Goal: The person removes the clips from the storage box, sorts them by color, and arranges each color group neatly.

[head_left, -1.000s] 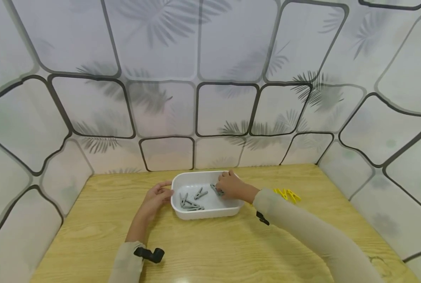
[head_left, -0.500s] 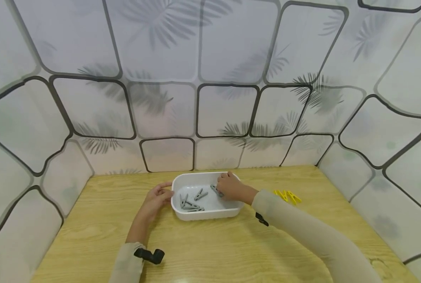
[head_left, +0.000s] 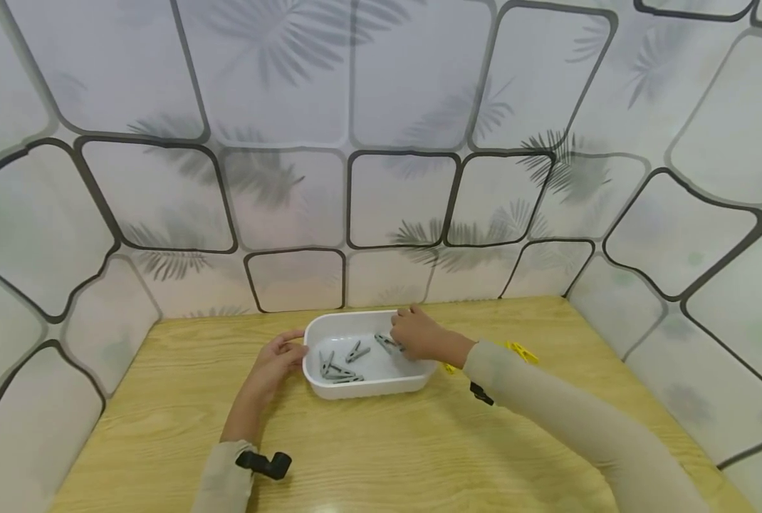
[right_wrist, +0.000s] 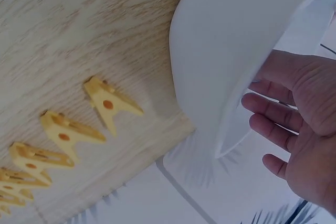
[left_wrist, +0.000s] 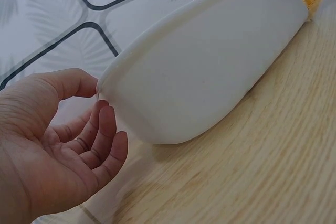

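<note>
A white plastic basin (head_left: 371, 388) stands on the table with several grey clothespins (head_left: 357, 352) inside, mostly toward its left end. At that end my left hand (head_left: 270, 367) pinches the rim between thumb and finger, the other fingers (left_wrist: 107, 124) loosely curled outside the wall. My right hand (head_left: 419, 335) reaches over the right end, beside a grey clothespin (head_left: 386, 342) on that side. In the right wrist view its thumb disappears behind the rim; I cannot tell whether it pinches a clothespin. Yellow clothespins (right_wrist: 63, 136) lie in a row right of the basin.
The wooden table (head_left: 368, 456) runs back to a patterned fabric wall (head_left: 298, 206), with more such fabric on both sides. My right sleeve (head_left: 541, 399) crosses over the table and covers part of the yellow row. A black strap mount (head_left: 264, 463) sits on my left cuff.
The head view has turned slightly. My right hand has shifted a little rightward against the basin, and the grey clothespin beside it shows more. My left hand stays at the rim.
</note>
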`<state>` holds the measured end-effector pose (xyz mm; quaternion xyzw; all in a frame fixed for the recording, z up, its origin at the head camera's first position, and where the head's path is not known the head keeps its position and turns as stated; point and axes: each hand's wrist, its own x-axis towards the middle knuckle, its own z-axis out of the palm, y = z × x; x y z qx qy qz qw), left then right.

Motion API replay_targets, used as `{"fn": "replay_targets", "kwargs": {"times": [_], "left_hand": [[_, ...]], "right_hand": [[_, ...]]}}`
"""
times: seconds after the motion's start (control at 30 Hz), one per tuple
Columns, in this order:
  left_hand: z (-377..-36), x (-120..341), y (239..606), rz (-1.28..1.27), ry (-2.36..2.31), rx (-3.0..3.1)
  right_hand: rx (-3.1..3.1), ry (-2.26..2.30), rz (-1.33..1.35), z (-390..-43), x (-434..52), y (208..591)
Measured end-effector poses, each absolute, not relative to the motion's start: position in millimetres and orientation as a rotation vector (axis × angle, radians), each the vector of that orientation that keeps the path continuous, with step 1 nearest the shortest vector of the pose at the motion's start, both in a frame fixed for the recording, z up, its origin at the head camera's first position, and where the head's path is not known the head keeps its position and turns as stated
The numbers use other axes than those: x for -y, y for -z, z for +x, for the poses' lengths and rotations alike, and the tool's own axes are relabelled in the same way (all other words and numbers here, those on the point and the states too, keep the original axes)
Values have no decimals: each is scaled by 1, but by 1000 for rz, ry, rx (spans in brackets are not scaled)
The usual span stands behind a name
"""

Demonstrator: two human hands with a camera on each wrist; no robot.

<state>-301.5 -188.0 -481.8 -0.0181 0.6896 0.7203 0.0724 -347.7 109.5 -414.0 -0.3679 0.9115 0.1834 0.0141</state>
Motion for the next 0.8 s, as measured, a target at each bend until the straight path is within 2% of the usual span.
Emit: {"fn": "replay_targets", "kwargs": {"times": [0.37, 0.8], "left_hand": [[-300, 190, 481, -41, -2135, -2084], [-301, 187, 482, -61, -2143, -2079]], "right_hand": [[-2853, -564, -1259, -336, -133, 394], [-2992, -328, -1352, -320, -167, 380]]}}
